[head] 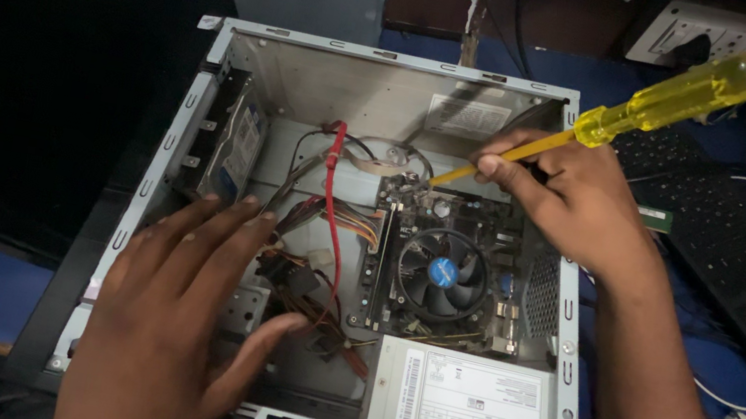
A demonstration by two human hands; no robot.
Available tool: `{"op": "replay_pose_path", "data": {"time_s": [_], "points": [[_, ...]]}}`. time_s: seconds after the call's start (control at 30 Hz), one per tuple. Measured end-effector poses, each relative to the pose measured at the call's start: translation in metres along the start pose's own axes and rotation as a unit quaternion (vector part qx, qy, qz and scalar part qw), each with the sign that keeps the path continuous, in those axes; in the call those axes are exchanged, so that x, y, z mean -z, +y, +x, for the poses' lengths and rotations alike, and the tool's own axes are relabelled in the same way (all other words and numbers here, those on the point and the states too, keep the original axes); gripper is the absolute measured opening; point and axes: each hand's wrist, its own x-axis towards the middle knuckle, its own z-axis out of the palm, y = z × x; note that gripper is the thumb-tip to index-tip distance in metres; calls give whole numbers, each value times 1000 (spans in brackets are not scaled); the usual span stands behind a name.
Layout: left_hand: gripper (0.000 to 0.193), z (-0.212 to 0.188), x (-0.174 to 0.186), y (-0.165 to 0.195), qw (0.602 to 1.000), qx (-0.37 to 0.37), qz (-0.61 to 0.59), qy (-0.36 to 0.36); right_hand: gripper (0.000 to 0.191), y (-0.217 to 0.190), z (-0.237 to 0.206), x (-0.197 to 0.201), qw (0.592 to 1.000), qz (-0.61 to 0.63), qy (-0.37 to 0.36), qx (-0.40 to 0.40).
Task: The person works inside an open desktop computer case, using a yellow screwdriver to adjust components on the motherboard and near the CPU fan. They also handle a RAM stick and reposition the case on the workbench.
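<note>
a: what's each hand up to?
b: right hand point(569, 187) has its fingers clamped on a yellow screwdriver point(648, 104), tip down at the motherboard's point(445, 262) top left corner inside the open pc case point(397, 67). left hand point(168, 317) lies flat over the cables point(329, 232), fingers spread apart, holding nothing.

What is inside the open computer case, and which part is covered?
Inside the case: motherboard, round cooler fan, power supply, hard drive, red cable. The left hand covers the lower-left corner.
</note>
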Motion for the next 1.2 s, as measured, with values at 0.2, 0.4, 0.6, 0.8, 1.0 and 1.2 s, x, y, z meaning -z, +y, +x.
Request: {"op": "replay_pose_path", "data": {"time_s": [0.2,0.4,0.6,0.8,1.0,1.2], "points": [[72,2,2,1,1000,-3,-1,-3,23,-1,0,0,1000,-4,-3,2],[72,0,1,1,1000,-1,2,1,22,-7,2,2,1000,8,-10,-10],[71,1,2,1,1000,-2,1,-2,22,-11,2,3,1000,14,-12,-12],[72,1,3,2,1000,-3,2,0,23,-12,2,4,1000,19,-8,1],[72,-1,0,1,1000,-6,-3,4,23,-12,1,4,1000,17,-4,3],[72,-4,-3,-1,999,-24,20,14,23,-9,1,3,1000,7,-3,9]]}}
